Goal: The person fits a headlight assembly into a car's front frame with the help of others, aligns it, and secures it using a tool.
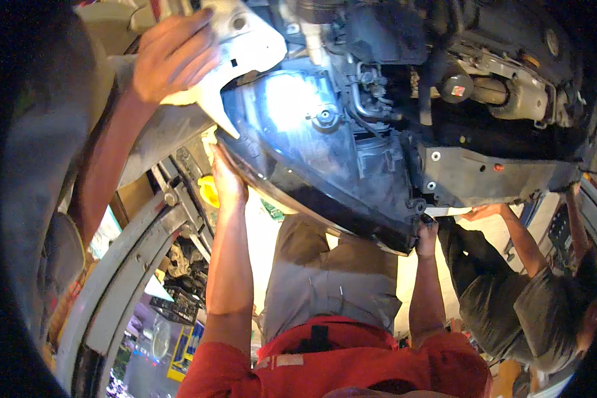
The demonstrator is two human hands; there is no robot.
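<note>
A headlight (371, 211) with a dark glossy lens sits in the front corner of a car, between the pale fender (259, 43) and the grey bumper beam (497, 176). My left hand (229, 178) grips its outer edge just under the fender's pointed tip, the fingers partly hidden behind it. At the inner lower corner, next to the beam's end, my right hand (427, 237) is closed on the same headlight. A bright glare covers part of the housing top, near a round fitting (325, 116).
At the upper left a co-worker's hand (179, 56) rests on the fender. To the right, another person's hand (487, 212) reaches under the beam. Hoses and metal pipes (365, 99) lie behind the headlight. A curved grey metal post (123, 282) and a black crate (176, 305) are at lower left.
</note>
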